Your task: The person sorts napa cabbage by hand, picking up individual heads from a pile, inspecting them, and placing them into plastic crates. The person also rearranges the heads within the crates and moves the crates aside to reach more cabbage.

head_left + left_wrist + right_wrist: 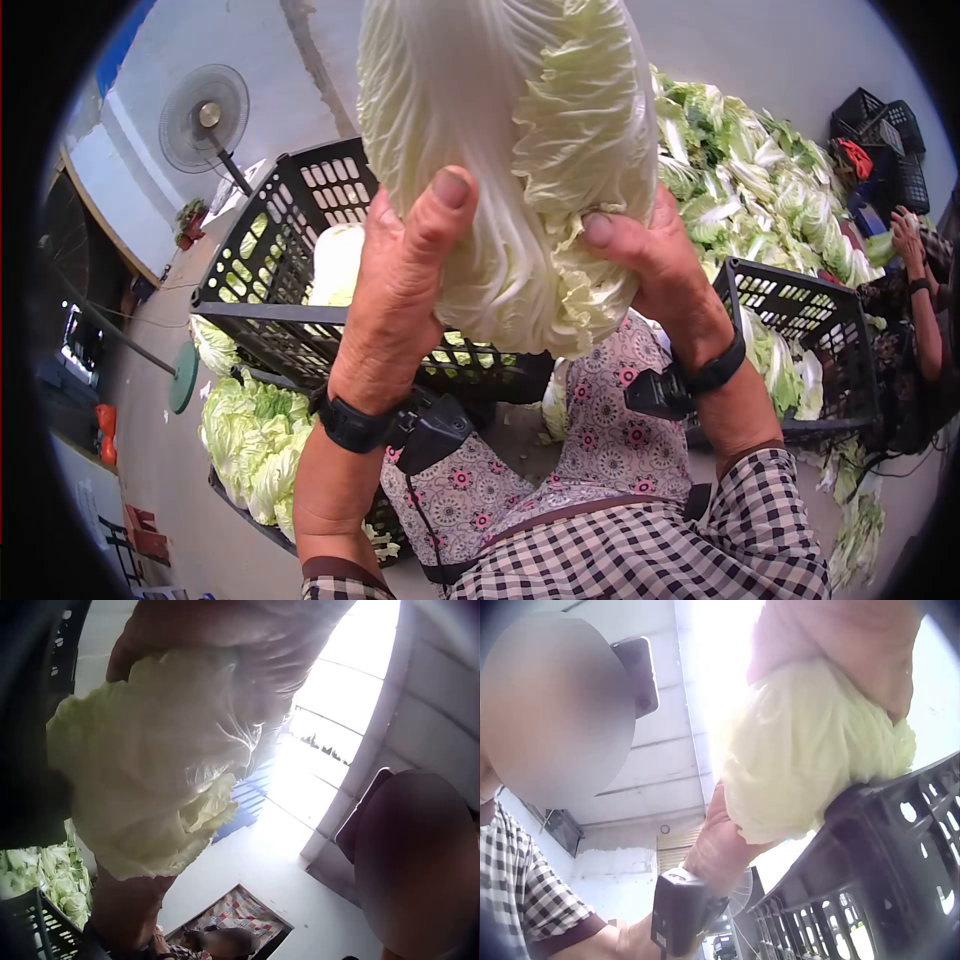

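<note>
A large napa cabbage (pixel 510 170), with white ribs and pale green crinkled leaves, is raised in front of the body between both hands. My left hand (pixel 400 270) grips its left side with the thumb up along the near face. On the other side my right hand (pixel 665 265) holds it the same way, thumb pressed on a ruffled leaf edge. The fingers behind the cabbage are hidden in the head view. In the left wrist view the cabbage (pixel 142 780) appears end-on between the hands; the right wrist view shows its pale leaves (pixel 795 750) close by the black crate (pixel 885 825).
A black slatted crate (pixel 275 313) with a pale cabbage (pixel 338 262) stands behind the left hand. Loose leaves fill a lower crate (pixel 225 490) at left. Another crate (pixel 800 432) stands at right, before a heap of cabbage leaves (pixel 750 190). A fan (pixel 205 118) and another person's arm (pixel 928 320) flank the scene.
</note>
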`<state>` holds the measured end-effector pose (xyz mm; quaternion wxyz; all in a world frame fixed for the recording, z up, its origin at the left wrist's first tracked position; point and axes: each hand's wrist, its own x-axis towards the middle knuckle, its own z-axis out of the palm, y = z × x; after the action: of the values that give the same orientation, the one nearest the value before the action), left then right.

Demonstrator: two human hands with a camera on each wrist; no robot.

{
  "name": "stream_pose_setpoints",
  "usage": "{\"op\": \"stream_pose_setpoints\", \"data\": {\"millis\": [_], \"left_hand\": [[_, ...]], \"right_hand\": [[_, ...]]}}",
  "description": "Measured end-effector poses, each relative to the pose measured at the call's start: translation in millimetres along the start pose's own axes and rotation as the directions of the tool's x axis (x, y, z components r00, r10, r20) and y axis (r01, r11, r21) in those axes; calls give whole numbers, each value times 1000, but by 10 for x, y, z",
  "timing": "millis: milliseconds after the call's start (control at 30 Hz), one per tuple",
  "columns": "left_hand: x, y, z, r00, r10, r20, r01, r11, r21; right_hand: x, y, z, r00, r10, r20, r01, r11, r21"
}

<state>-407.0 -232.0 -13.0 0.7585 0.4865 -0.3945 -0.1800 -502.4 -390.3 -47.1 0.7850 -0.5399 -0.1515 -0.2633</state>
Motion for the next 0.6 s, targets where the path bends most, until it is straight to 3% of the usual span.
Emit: {"op": "stream_pose_setpoints", "data": {"millis": [133,400,467,500,533,567,600], "left_hand": [[-30,4,89,1000,17,18,-18,1000,24],[-58,-4,-79,999,25,47,-36,964,263],[-50,-6,-188,985,122,124,-166,869,465],[-46,-5,-262,972,158,174,-229,804,548],[-46,64,-415,977,64,201,-189,691,697],[-36,26,-609,968,84,235,-242,539,807],[-81,0,-746,983,44,180,-177,504,845]], "right_hand": [[-71,-2,-86,995,0,97,3,1000,-30],[-169,-9,-68,990,-106,-94,109,993,36],[-217,-147,-160,989,-131,-72,135,990,50],[-247,-226,-219,982,-155,-110,153,988,-28],[-279,-279,-325,970,-180,-162,167,982,-88],[-322,-347,-450,955,-206,-215,175,973,-153],[-397,-432,-584,947,-197,-255,152,970,-188]]}}
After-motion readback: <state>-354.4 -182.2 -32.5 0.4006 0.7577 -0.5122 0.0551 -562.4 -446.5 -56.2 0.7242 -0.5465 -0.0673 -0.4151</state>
